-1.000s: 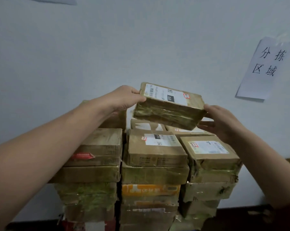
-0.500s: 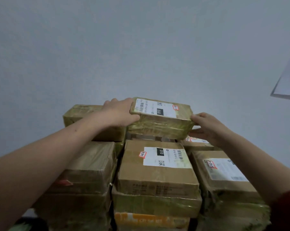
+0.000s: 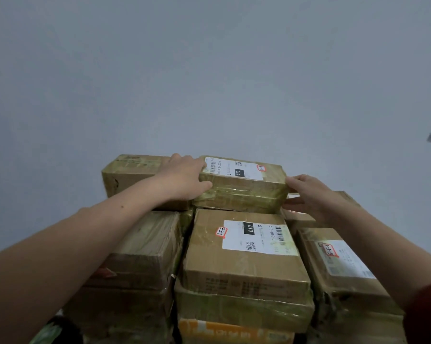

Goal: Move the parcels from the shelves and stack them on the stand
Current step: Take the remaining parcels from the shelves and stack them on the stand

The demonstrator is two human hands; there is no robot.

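Your left hand (image 3: pixel 184 178) grips one end of the parcel (image 3: pixel 241 187); your right hand (image 3: pixel 311 197) presses the other end, fingers straight. Between your hands, it appears seated atop the stack (image 3: pixel 244 274). Release is outstanding. Shelves are unseen, so the remainder is unknown.

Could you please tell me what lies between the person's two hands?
In the head view, a tape-wrapped parcel with a white label lies between the left hand and the right hand.
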